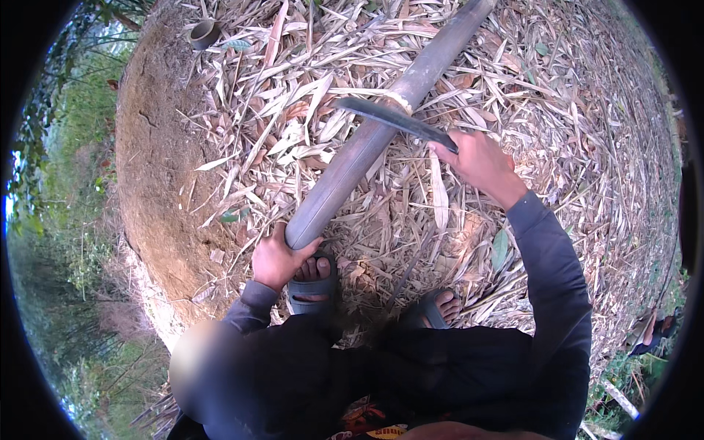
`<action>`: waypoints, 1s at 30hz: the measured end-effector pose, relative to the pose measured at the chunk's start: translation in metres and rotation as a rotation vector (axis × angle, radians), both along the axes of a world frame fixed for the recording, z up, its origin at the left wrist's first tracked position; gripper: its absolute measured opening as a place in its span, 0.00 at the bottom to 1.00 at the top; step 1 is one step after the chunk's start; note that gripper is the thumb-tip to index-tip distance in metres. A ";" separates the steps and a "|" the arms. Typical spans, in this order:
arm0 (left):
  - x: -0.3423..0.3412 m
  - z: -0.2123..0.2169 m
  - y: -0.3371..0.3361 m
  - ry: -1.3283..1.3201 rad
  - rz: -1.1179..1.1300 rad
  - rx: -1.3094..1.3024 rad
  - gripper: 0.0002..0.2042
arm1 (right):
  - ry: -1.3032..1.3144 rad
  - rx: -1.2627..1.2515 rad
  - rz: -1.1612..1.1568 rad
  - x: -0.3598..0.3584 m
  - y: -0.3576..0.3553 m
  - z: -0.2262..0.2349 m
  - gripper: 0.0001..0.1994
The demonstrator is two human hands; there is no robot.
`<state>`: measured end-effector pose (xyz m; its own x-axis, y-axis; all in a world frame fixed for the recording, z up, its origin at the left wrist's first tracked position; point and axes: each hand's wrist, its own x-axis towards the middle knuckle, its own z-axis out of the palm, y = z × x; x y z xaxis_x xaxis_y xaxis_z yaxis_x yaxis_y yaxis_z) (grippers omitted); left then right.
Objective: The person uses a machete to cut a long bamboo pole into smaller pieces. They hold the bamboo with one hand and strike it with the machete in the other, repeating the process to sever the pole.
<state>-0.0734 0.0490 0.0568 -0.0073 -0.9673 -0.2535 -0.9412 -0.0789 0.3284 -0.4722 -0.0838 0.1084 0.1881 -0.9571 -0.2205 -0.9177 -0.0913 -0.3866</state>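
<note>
Across the ground (557, 95) lay a thick litter of dry bamboo leaves and husks, pale and curled, with a bare mound of brown earth (158, 161) rising at the left and green scrub beyond it. Over the litter ran a long grey bamboo pole (367, 147), slanting from the upper right down to the lower left, its near end raised off the leaves. Partway up the pole showed a pale, splintered notch (400, 99). A dark sleeve covered each forearm, both coming in from below.

The right hand (477, 161) was closed tight round the handle of a dark-bladed chopping knife (392, 117), and the blade lay across the pole with its edge meeting the wood at the notch. The left hand (277, 260) was clamped on the near end of the pole, fingers wrapped under it, just above the left foot. Both feet stood on the leaves in grey sandals (314, 287), the left one directly below the pole's end, the right one a little apart to the right. Near the top left, on the edge of the earth mound, lay a short cut ring of bamboo (204, 33), well apart from both hands.
</note>
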 end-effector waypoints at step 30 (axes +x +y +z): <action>0.007 0.016 -0.019 0.234 0.064 0.201 0.40 | -0.043 -0.072 -0.044 -0.013 0.008 -0.027 0.28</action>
